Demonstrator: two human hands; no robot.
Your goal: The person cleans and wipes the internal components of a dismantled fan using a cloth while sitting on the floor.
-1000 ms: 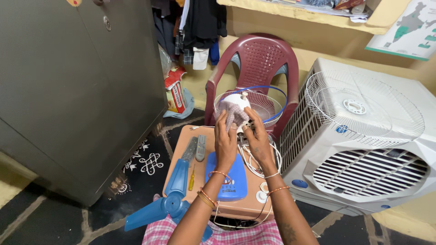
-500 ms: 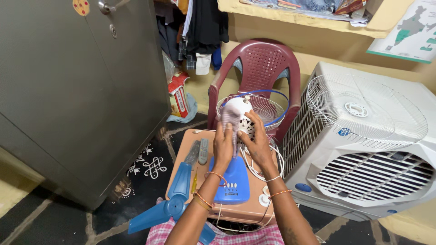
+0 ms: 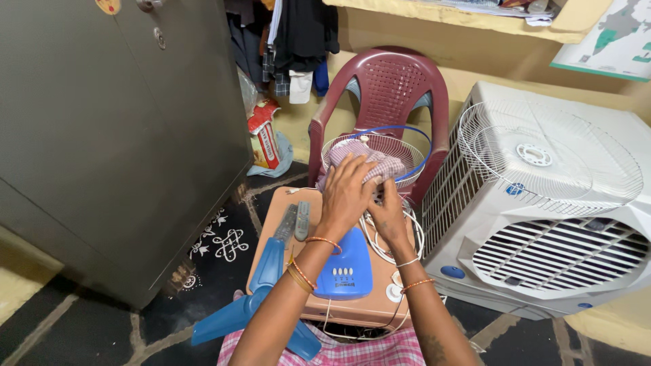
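My left hand (image 3: 347,193) presses a checked pinkish cloth (image 3: 369,163) onto the white fan motor housing, which the cloth and hands mostly hide. My right hand (image 3: 390,215) holds the housing from below and to the right. Under my wrists lies the fan's blue base (image 3: 344,266) with a row of small buttons. It rests on a light brown stool top (image 3: 272,220). A coiled white cord (image 3: 411,234) sits beside my right hand. Behind my hands a white wire fan guard with a blue rim (image 3: 400,139) lies on the maroon plastic chair (image 3: 397,85).
Blue fan blades (image 3: 251,308) hang off the stool's left corner, with grey tools (image 3: 295,220) beside them. A white air cooler (image 3: 563,224) carrying another wire guard (image 3: 546,159) stands at the right. A grey metal cupboard (image 3: 115,129) fills the left. Clothes and bags hang behind.
The checked cloth now covers the white motor housing, with my left hand spread on top of it. Earlier the bare housing was held up between both hands.
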